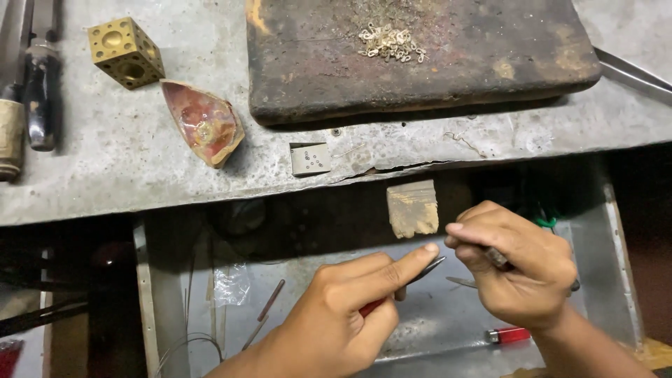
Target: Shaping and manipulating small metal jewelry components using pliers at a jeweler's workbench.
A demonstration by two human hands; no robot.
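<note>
My left hand grips red-handled pliers, the index finger stretched along them toward the jaws. My right hand is closed on a second slim metal tool, thumb and forefinger pinched near the pliers' tip. Both hands hover over an open metal drawer below the bench edge. Whatever tiny piece sits between the two tools is too small to see. A small wooden bench peg sticks out just above the hands. A pile of small pale metal rings lies on a dark charred block.
On the grey benchtop sit a brass dapping cube, a reddish broken shard dish, a small perforated metal plate and dark tool handles at the left. The drawer holds a red lighter, thin rods and wire.
</note>
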